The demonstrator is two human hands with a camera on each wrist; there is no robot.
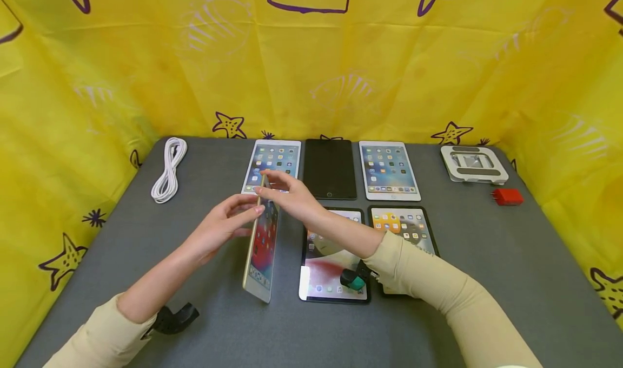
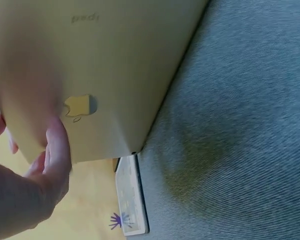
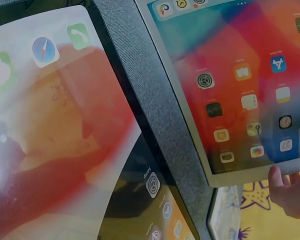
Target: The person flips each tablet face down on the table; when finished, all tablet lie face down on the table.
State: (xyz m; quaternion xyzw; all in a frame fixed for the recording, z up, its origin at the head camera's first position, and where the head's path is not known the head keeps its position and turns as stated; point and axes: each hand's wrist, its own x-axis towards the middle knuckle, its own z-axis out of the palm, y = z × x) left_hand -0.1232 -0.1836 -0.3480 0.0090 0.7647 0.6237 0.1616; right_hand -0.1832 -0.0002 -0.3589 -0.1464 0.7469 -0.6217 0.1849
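Observation:
A tablet (image 1: 263, 243) with a gold back and white-bordered screen stands steeply tilted, its screen toward the right. At its upper end, my right hand (image 1: 294, 195) grips the edge with thumb and fingers. My left hand (image 1: 226, 222) holds it from the back side, the thumb at the edge; some left fingers are partly hidden. In the left wrist view, the tablet's gold back (image 2: 115, 65) fills the upper left, with the left hand (image 2: 30, 185) at its edge. Its lit screen (image 3: 255, 100) appears in the right wrist view, the right fingers (image 3: 290, 192) at its border.
Behind stand a white tablet (image 1: 277, 159), a dark-screened tablet (image 1: 331, 168) and another white tablet (image 1: 389, 168). Two black-bordered tablets (image 1: 326, 270) (image 1: 413, 222) lie nearer. A coiled white cable (image 1: 167, 173) lies left; a folded stand (image 1: 474, 165) and red charger (image 1: 508, 197) lie right.

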